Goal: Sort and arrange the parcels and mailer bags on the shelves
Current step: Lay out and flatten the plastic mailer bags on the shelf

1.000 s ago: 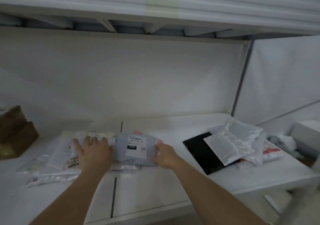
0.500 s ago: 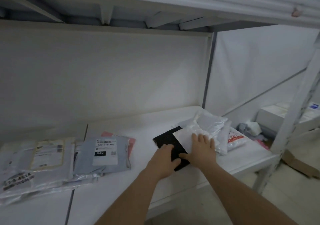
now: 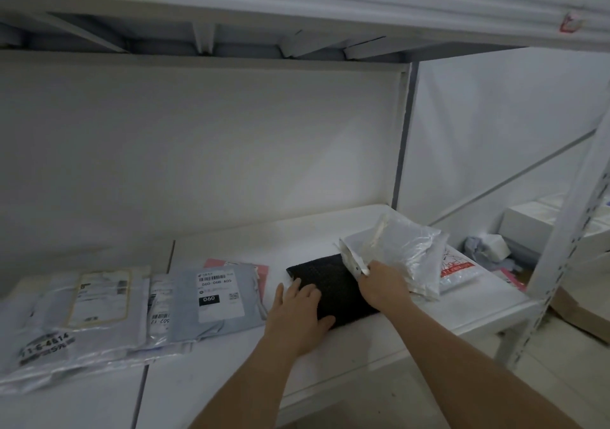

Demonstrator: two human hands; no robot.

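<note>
head view: on a white shelf [image 3: 330, 237], the left hand [image 3: 298, 316] lies flat with straight fingers on a black mailer bag [image 3: 333, 288], pinning it. the right hand [image 3: 383, 285] pinches the near edge of a clear plastic mailer bag [image 3: 406, 250] and tilts it up off the black one. both bags look light, thin, floppy and likely slick, so a flat press or an edge pinch suits them best. a red-printed white bag [image 3: 457, 268] lies just beside the clear bag, near the shelf's right end and its upright post [image 3: 567, 230]. to the left, a grey labelled mailer [image 3: 214, 300] and a pile of clear bags [image 3: 82, 313] lie flat. bare shelf shows behind and in front of the bags.
</note>
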